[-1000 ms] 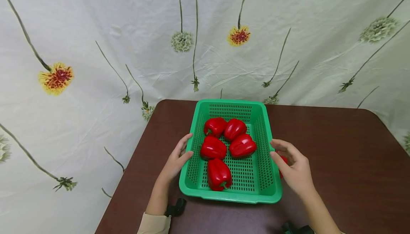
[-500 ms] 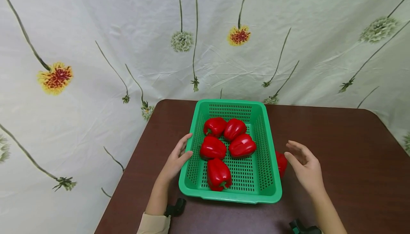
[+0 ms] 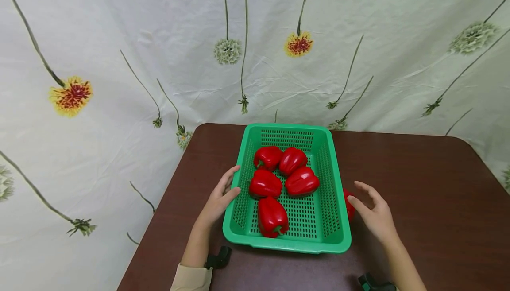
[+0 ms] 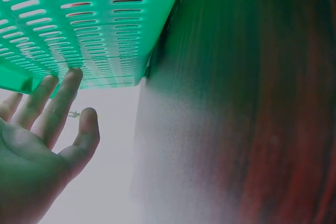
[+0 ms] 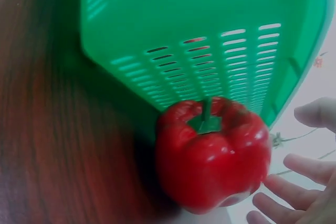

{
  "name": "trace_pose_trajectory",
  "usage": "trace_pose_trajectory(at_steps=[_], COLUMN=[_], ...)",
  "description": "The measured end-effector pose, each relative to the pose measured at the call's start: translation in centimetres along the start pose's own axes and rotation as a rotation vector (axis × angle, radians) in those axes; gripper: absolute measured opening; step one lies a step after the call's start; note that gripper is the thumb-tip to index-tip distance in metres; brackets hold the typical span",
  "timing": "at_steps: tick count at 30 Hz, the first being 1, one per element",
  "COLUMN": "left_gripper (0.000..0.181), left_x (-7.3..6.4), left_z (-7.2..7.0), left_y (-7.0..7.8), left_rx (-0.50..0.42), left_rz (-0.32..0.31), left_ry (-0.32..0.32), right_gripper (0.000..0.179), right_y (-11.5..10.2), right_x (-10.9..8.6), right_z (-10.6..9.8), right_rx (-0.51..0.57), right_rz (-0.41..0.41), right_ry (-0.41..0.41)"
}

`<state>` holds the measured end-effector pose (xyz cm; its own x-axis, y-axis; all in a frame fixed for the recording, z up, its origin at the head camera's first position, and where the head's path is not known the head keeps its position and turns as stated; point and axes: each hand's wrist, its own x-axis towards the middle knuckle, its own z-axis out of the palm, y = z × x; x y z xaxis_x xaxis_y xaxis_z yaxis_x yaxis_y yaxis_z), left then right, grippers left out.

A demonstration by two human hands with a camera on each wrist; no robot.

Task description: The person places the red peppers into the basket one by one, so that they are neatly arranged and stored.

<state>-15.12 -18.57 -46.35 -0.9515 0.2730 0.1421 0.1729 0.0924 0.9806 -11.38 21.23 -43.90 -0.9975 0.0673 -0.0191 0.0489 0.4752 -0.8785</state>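
Observation:
A green perforated plastic basket (image 3: 334,249) stands on the table with several red bell peppers (image 3: 272,217) inside. Another red bell pepper (image 5: 212,156), stem up in the right wrist view, lies outside against the basket's right wall; in the head view the rim hides much of it. My left hand (image 3: 217,200) is at the basket's left side, fingers loosely extended, fingertips (image 4: 75,74) at or very near the slotted wall. Beside the outer pepper is my right hand (image 3: 376,215), its thumb and fingers spread and nothing held; whether a fingertip touches the pepper I cannot tell.
The dark brown table (image 3: 430,202) extends to the right of the basket. Behind it hangs a pale cloth (image 3: 179,38) printed with flowers. Black devices (image 3: 219,258) are strapped at both wrists.
My right hand left the basket's right rim and moved rightward, uncovering the outer pepper, then came slightly back left and down towards it. The left hand and basket stayed put.

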Motion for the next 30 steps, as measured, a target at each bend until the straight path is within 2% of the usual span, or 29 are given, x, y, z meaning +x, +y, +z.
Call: trace_pose_trajectory(at_steps=[8,17,30], left_gripper=[0.059,0.058,0.058], left_x=[0.0,0.0,0.1], left_z=[0.0,-0.1,-0.2], left_y=[0.0,-0.2,-0.3], left_rx=[0.008,0.009,0.014], left_rz=[-0.005,0.0,-0.005], left_ry=[0.003,0.001,-0.002], right_gripper=[0.061,0.06,0.062], right_y=[1.4,2.3,2.6], right_x=[0.4,0.5,0.3], right_z=[0.6,1.3,1.7], right_rx=[0.02,-0.042,-0.005], right_rz=[-0.078,-0.093,-0.01], right_ry=[-0.141,-0.13,-0.072])
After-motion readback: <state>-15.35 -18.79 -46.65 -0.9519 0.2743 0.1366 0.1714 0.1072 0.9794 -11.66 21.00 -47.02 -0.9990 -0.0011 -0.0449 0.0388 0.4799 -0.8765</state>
